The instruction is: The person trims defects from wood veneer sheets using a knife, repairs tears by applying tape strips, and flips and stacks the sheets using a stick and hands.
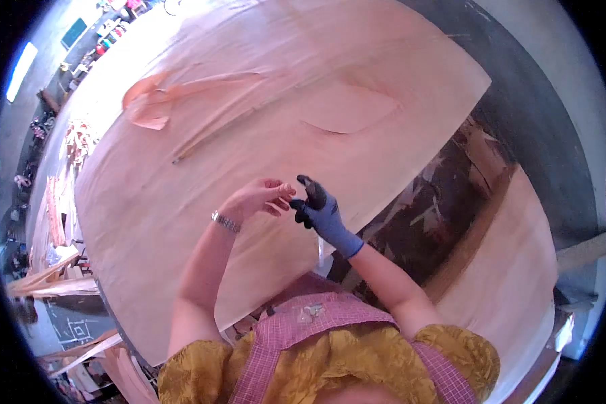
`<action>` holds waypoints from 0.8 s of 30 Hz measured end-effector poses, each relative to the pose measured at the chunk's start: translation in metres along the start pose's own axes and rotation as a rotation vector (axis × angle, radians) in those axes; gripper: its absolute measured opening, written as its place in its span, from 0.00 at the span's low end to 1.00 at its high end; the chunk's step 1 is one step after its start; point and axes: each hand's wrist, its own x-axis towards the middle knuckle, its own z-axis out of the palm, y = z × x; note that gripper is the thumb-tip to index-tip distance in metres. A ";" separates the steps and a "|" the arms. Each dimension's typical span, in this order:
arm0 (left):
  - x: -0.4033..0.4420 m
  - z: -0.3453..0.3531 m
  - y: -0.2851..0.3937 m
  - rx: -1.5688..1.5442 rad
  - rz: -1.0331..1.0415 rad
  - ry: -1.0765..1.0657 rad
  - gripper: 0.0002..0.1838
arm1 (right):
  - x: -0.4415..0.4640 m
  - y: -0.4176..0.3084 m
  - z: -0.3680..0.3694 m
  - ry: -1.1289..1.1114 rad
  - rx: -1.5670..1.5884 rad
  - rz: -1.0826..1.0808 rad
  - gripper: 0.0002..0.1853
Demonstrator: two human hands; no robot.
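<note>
Clock centred on hands. Bare left hand (266, 196), silver metal-band watch (226, 221) on wrist: fingers curled, tips bunched, can't tell if pinching anything. Grey-blue, black-fingered gloved right hand (316, 207): thumb and index spread apart, tips just beside left fingertips. Both above broad pale-pink thin wood sheet (269, 158). On it: crumpled orange-pink wood strip (148, 111) at 10 o'clock, narrow tan stick-like strip (212, 134) nearer, same bearing. Second pale curved-edge wood sheet (512, 283) at 4 o'clock, apart.
</note>
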 end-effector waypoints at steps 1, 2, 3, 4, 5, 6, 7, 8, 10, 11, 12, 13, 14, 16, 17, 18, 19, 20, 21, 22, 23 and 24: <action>0.019 0.000 0.009 0.024 0.007 -0.038 0.19 | 0.012 -0.003 -0.015 0.024 -0.015 0.007 0.32; 0.040 -0.001 0.017 0.046 0.018 -0.077 0.20 | 0.025 -0.007 -0.029 0.046 -0.034 0.013 0.32; 0.063 -0.003 0.022 0.023 0.029 -0.124 0.18 | 0.038 -0.012 -0.040 0.078 -0.038 0.055 0.32; 0.070 -0.009 0.021 0.056 0.033 -0.134 0.17 | 0.041 -0.011 -0.038 0.087 -0.043 0.063 0.33; 0.091 -0.008 0.027 0.080 0.032 -0.136 0.16 | 0.054 -0.011 -0.050 0.085 -0.045 0.080 0.33; 0.105 -0.008 0.030 0.106 0.032 -0.133 0.15 | 0.062 -0.010 -0.058 0.079 -0.047 0.094 0.33; 0.115 -0.010 0.032 0.095 0.039 -0.143 0.14 | 0.071 -0.010 -0.062 0.082 -0.067 0.102 0.33; 0.128 -0.012 0.035 0.086 0.045 -0.148 0.13 | 0.081 -0.008 -0.068 0.081 -0.084 0.109 0.34; 0.150 -0.017 0.036 0.108 0.066 -0.110 0.13 | 0.099 -0.001 -0.078 0.078 -0.075 0.118 0.32; 0.161 -0.020 0.031 0.142 0.082 -0.067 0.13 | 0.106 0.007 -0.082 0.078 -0.048 0.116 0.30; 0.178 -0.024 0.028 0.179 0.095 -0.025 0.13 | 0.116 0.014 -0.089 0.081 -0.018 0.116 0.28; 0.195 -0.030 0.022 0.265 0.125 0.112 0.13 | 0.123 0.021 -0.094 0.081 0.012 0.173 0.25; 0.214 -0.036 0.019 0.351 0.157 0.254 0.13 | 0.130 0.027 -0.102 0.077 0.040 0.227 0.23; 0.249 -0.052 0.019 0.526 0.271 0.517 0.14 | 0.148 0.036 -0.120 0.064 0.054 0.303 0.19; 0.261 -0.061 0.020 0.620 0.347 0.628 0.14 | 0.150 0.039 -0.129 0.061 0.047 0.330 0.17; 0.267 -0.066 0.023 0.717 0.422 0.735 0.14 | 0.151 0.038 -0.132 0.062 0.040 0.359 0.16; 0.272 -0.069 0.025 0.772 0.456 0.798 0.12 | 0.152 0.036 -0.135 0.063 0.034 0.375 0.16; 0.279 -0.070 0.028 0.827 0.492 0.864 0.10 | 0.155 0.034 -0.141 0.063 0.024 0.391 0.15; 0.287 -0.070 0.032 0.882 0.527 0.933 0.09 | 0.161 0.031 -0.149 0.058 0.013 0.404 0.15; 0.291 -0.068 0.034 0.910 0.493 0.971 0.08 | 0.165 0.031 -0.156 0.058 0.037 0.414 0.15; 0.295 -0.066 0.036 0.944 0.459 1.007 0.08 | 0.170 0.035 -0.160 0.058 0.068 0.421 0.14; 0.299 -0.067 0.035 0.985 0.425 1.031 0.07 | 0.173 0.036 -0.161 0.068 0.106 0.431 0.14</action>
